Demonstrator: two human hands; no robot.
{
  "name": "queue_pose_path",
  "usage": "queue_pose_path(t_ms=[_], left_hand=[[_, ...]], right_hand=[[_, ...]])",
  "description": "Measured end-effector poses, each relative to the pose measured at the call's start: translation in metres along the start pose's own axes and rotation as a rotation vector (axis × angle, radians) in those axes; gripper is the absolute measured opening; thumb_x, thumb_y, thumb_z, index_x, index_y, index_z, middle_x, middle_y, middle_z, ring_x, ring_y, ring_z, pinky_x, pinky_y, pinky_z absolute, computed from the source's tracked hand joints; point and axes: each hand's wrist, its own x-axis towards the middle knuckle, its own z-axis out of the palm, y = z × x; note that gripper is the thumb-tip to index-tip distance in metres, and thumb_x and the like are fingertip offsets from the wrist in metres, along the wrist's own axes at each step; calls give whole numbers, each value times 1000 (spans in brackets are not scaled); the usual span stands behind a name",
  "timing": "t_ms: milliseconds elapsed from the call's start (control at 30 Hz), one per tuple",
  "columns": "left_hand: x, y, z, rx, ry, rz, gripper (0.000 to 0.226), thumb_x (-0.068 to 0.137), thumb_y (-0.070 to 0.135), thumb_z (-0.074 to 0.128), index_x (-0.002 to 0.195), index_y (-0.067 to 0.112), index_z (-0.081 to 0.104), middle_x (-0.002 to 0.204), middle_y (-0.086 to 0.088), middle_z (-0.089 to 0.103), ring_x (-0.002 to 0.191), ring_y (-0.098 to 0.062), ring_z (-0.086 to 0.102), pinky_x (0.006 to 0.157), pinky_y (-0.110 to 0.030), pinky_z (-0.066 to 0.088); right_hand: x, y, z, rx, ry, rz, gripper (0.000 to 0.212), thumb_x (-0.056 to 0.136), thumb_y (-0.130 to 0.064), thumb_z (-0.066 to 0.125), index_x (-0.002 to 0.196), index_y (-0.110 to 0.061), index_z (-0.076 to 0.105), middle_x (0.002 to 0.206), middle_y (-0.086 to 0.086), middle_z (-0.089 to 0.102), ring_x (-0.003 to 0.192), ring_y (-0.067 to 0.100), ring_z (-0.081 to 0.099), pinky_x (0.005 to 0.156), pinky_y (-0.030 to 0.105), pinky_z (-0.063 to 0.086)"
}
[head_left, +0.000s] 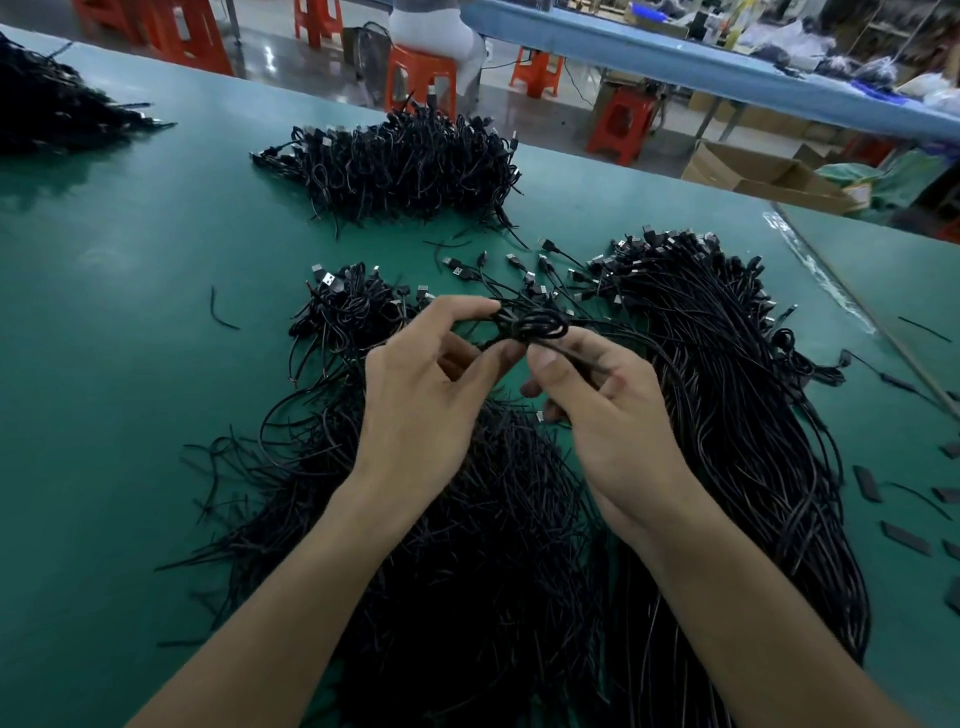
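Both my hands are raised over the green table (130, 270), working on one small coiled black cable (537, 326). My left hand (421, 400) pinches the coil's left side between thumb and forefinger. My right hand (602, 400) grips the coil from the right, thumb on top, with a cable strand running under the thumb. A long bundle of straight black cables (727, 415) lies to the right, plugs at its far end. Loose black twist ties (467, 519) lie piled under my forearms.
A small heap of coiled cables (348, 306) lies just left of my hands, a larger heap (410, 161) farther back, another (47, 104) at the far left. Black flat pieces (867, 483) lie at the right edge. Orange stools (421, 78), a seated person and cardboard boxes (753, 171) stand beyond the table.
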Motion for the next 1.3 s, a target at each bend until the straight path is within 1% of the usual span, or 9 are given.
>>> queue_pose_path(t_ms=[133,300,500,733,867,967,1133,1233,1300], left_hand=[[5,8,0,-312,-132,-58,31,95,0,60,118,20,66,102,7,75,99,-6,70,85,-20,55],[2,17,-5,-653,-229,-135,36,98,18,39,100,27,73,102,-3,76,103,-19,69,89,-32,50],[-4,17,1,-387,-259,87,3,93,21,65,90,21,66,87,4,74,88,-18,72,81,-35,58],[-8,10,6,-11,-176,249,14,86,19,73,97,27,75,83,28,64,77,-13,62,66,-27,51],[-7,12,6,-46,-209,85,21,93,22,57,105,25,75,77,3,70,65,-20,62,59,-44,51],[-5,18,3,-220,-266,-84,31,92,22,44,100,32,72,87,3,74,78,-16,68,66,-34,56],[1,24,-1,-673,-402,-444,60,91,51,31,100,12,75,97,-12,68,86,-19,60,68,-28,53],[1,26,-2,-686,-422,-523,60,87,70,44,80,20,77,80,-4,65,73,-16,57,65,-30,50],[1,27,-2,-704,-371,-582,39,82,58,64,69,23,74,71,0,58,64,-13,50,60,-30,43]], right_hand=[[-2,2,-3,56,-84,91,9,87,-21,63,84,-15,68,70,-11,64,67,0,56,61,11,44],[-1,1,-10,-50,-94,114,10,93,-18,62,85,-19,69,72,-7,65,67,3,58,62,16,45],[6,-3,-19,-107,-43,40,15,96,-11,62,82,-14,66,68,-12,62,65,-1,56,63,12,46],[3,2,-21,-390,167,-270,14,94,-13,67,89,-26,67,86,-1,68,81,14,65,73,25,53],[1,5,-16,-433,238,-396,15,93,-16,67,93,-30,63,91,1,67,86,17,65,75,19,50],[-1,4,-10,-447,270,-460,16,91,-17,68,94,-32,64,92,-8,66,88,14,66,77,18,51],[0,8,-13,-612,168,-694,11,87,-4,71,97,2,72,96,2,63,90,14,62,80,23,52],[0,14,-16,-723,145,-790,13,89,-7,70,94,4,72,97,3,64,92,23,64,80,40,55],[-1,19,-17,-769,119,-833,13,90,-7,69,95,3,73,96,8,68,97,26,64,82,44,53]])
